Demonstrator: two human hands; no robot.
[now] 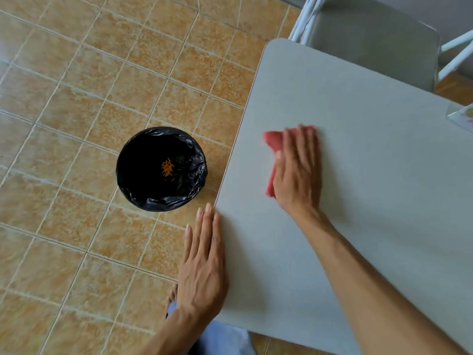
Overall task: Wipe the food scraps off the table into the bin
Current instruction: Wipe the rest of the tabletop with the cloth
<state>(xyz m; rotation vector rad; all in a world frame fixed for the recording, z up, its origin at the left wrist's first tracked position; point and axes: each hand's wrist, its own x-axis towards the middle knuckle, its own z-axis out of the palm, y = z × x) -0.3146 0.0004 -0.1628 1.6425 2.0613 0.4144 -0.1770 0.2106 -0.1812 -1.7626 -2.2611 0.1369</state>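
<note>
A grey table (358,201) fills the right side of the view. My right hand (298,172) presses flat on a red cloth (271,142) lying on the tabletop near the left edge. My left hand (204,254) is held flat with fingers together along the table's left edge, empty, its palm partly over the floor. On the floor left of the table stands a round bin (161,169) lined with a black bag; orange food scraps (167,167) lie at its bottom. I see no scraps on the tabletop.
A grey chair (371,42) with a white frame stands at the table's far side. A clear item (460,115) shows at the right edge of the table. The floor is orange tile (76,124). My foot (172,295) is beneath the left hand.
</note>
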